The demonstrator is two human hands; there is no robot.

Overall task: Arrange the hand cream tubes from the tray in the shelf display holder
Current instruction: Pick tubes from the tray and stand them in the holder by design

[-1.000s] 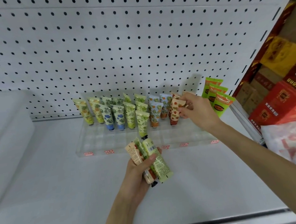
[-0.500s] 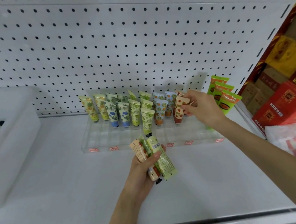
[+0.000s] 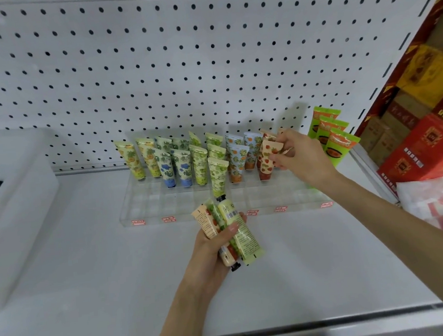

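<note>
Several tubes (image 3: 244,236) in left hand (image 3: 210,258); right hand (image 3: 303,160) pinches strawberry tube (image 3: 266,160)

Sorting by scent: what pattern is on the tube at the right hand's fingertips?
Red fruit on peach; the tube shows best in head view.

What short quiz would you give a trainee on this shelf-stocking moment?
1. True or false: the left hand grips a bundle of hand cream tubes.
2. The right hand pinches which tube? A blue-flower tube; B strawberry-print peach tube; C green-leaf tube.
3. Fill in: the white foam tray sits to the ___ of the clear acrylic display holder.
Key: 1 true; 2 B; 3 left.
</note>
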